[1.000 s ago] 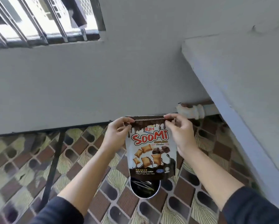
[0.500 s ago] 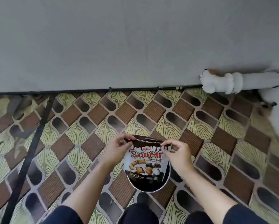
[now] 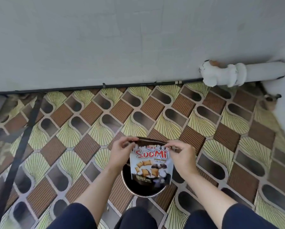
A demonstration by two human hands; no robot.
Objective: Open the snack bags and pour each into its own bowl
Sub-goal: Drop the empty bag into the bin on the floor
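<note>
Snack bag (image 3: 149, 164) now sits lower vs 1 s ago, upright just above the dark bowl (image 3: 143, 190) on the patterned floor (image 3: 88, 129). Left hand (image 3: 122, 152) & right hand (image 3: 182, 156) each pinch a top corner. Top edge buckles, so it's prob. about to open.

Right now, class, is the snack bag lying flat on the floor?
No, the left hand and right hand pinch the bag by its top, upright over the bowl.
</note>
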